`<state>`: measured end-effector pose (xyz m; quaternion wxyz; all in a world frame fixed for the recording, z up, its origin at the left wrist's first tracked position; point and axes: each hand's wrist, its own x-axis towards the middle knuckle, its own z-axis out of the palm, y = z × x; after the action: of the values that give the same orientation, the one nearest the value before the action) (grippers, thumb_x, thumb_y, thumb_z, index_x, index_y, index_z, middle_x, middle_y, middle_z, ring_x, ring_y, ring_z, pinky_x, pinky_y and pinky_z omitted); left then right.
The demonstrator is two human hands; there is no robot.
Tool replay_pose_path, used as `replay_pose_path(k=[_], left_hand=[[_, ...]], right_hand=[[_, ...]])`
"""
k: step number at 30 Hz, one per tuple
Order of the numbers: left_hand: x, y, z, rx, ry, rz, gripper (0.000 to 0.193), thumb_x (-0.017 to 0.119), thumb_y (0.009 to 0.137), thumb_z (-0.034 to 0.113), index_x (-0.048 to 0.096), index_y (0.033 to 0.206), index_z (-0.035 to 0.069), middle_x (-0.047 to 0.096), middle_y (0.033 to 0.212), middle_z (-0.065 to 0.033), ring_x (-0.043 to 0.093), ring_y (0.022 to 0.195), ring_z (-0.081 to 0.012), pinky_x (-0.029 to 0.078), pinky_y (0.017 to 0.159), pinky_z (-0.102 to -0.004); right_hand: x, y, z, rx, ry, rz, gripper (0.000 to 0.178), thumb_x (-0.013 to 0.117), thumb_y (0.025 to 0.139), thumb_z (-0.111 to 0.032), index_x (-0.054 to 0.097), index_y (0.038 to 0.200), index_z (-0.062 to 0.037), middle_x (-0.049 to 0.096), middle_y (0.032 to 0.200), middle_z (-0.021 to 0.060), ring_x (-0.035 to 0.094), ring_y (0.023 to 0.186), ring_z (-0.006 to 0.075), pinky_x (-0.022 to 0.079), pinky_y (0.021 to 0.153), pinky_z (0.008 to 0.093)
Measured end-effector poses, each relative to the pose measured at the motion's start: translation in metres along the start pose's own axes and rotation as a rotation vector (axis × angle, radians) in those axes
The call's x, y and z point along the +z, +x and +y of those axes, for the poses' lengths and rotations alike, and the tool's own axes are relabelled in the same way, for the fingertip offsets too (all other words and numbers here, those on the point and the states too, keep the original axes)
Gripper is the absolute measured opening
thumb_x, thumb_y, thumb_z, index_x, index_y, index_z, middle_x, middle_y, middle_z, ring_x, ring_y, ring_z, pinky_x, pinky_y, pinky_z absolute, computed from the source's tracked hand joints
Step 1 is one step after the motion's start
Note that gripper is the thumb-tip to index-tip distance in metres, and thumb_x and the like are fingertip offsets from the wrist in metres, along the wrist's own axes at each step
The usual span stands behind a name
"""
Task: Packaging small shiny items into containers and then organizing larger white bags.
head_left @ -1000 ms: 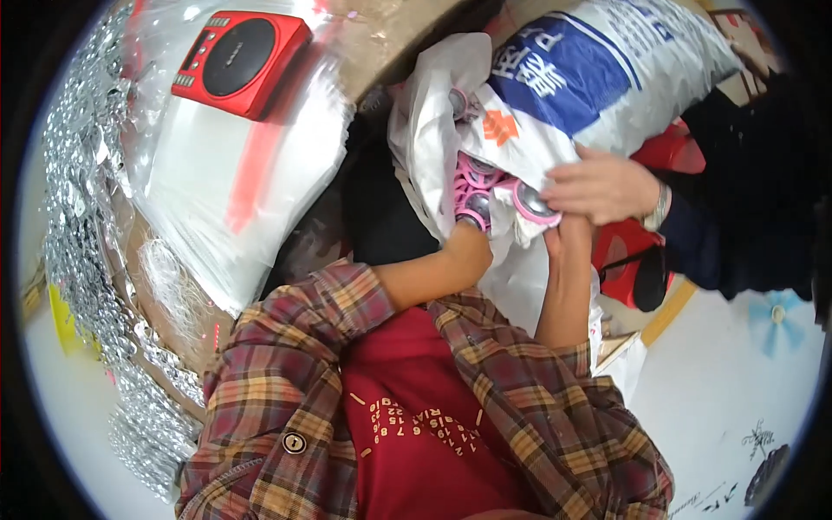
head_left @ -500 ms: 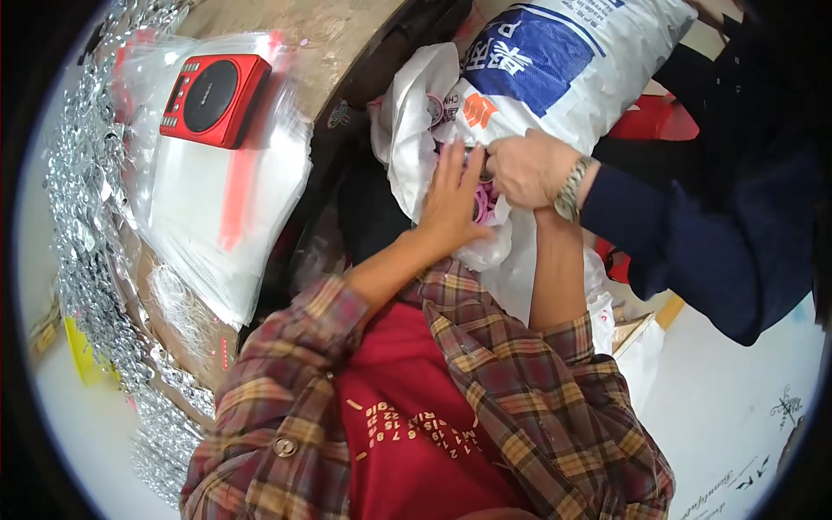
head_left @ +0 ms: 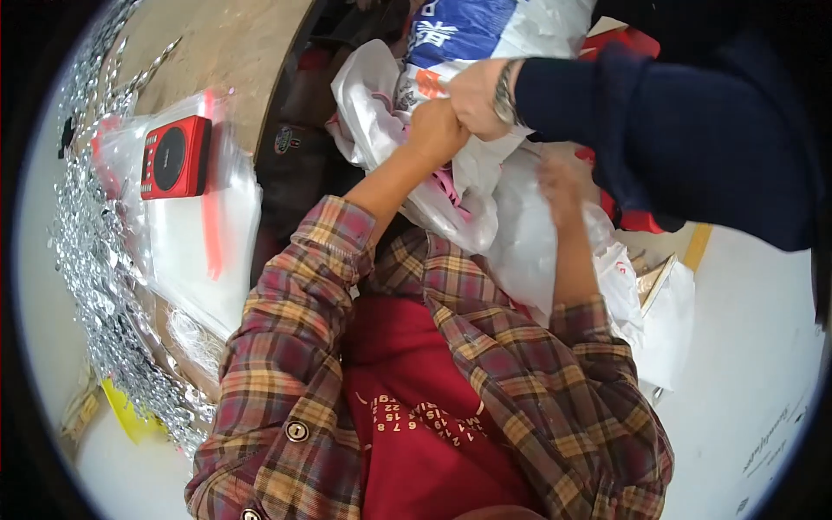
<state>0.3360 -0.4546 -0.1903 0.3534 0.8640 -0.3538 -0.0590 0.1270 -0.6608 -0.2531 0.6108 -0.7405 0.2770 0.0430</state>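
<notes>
My left hand (head_left: 436, 130) is closed at the mouth of a white plastic bag (head_left: 368, 78); what its fingers hold, if anything, is hidden. Pink pieces (head_left: 445, 186) show inside that bag, below my wrist. Another person's hand (head_left: 478, 97), with a metal watch, meets my left hand from the right. My right hand (head_left: 563, 184) is smeared by motion beside a clear plastic bag (head_left: 524, 230), and its fingers cannot be made out. Behind the hands lies a large white and blue sack (head_left: 485, 30).
On the brown table (head_left: 221, 48) at left, a red radio (head_left: 176, 158) rests on stacked clear zip bags (head_left: 195, 238). Silver sequin strands (head_left: 95, 251) trail along the table's far left side. The co-worker's dark sleeve (head_left: 676, 143) spans the right side.
My left hand went from spread fingers to closed, against the co-worker's hand. My right hand came out from behind that hand, moving right. The view has shifted.
</notes>
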Motion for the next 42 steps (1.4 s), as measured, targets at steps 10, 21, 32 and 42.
replay_pose_path(k=[10, 21, 32, 42], left_hand=[[0.016, -0.001, -0.013, -0.180, 0.007, 0.599, 0.054, 0.078, 0.059, 0.017, 0.051, 0.104, 0.003, 0.053, 0.104, -0.0179, 0.049, 0.102, -0.0350, 0.034, 0.088, -0.0457], [0.000, 0.086, 0.012, 0.196, 0.097, 0.347, 0.027, 0.065, 0.075, 0.029, 0.052, 0.081, 0.006, 0.053, 0.077, -0.0114, 0.053, 0.075, -0.0333, 0.042, 0.063, -0.0424], [-0.068, 0.118, 0.046, 0.338, 0.040, 0.246, 0.024, 0.065, 0.077, 0.025, 0.055, 0.073, 0.003, 0.057, 0.066, -0.0167, 0.058, 0.062, -0.0337, 0.043, 0.055, -0.0419], [-0.085, 0.103, 0.065, 0.352, -0.062, 0.259, 0.023, 0.064, 0.077, 0.024, 0.053, 0.071, 0.004, 0.056, 0.065, -0.0170, 0.057, 0.062, -0.0360, 0.043, 0.054, -0.0434]], right_hand=[[0.132, 0.012, 0.080, 0.281, -0.414, -0.025, 0.083, 0.075, 0.059, -0.027, 0.039, 0.131, -0.0050, 0.056, 0.115, 0.0219, 0.057, 0.103, 0.0335, 0.046, 0.086, 0.0371], [0.143, 0.019, 0.074, 0.250, -0.712, -0.103, 0.055, 0.065, 0.074, -0.043, 0.051, 0.117, -0.0119, 0.061, 0.101, 0.0223, 0.062, 0.088, 0.0352, 0.050, 0.075, 0.0458], [0.075, 0.037, 0.109, 0.239, -0.615, -0.029, 0.032, 0.052, 0.081, -0.030, 0.061, 0.104, -0.0088, 0.061, 0.105, 0.0162, 0.057, 0.100, 0.0340, 0.046, 0.082, 0.0403], [0.006, 0.099, 0.045, 0.058, -0.070, 0.589, 0.021, 0.055, 0.079, -0.018, 0.062, 0.088, -0.0013, 0.062, 0.090, 0.0147, 0.060, 0.085, 0.0286, 0.046, 0.077, 0.0364]])
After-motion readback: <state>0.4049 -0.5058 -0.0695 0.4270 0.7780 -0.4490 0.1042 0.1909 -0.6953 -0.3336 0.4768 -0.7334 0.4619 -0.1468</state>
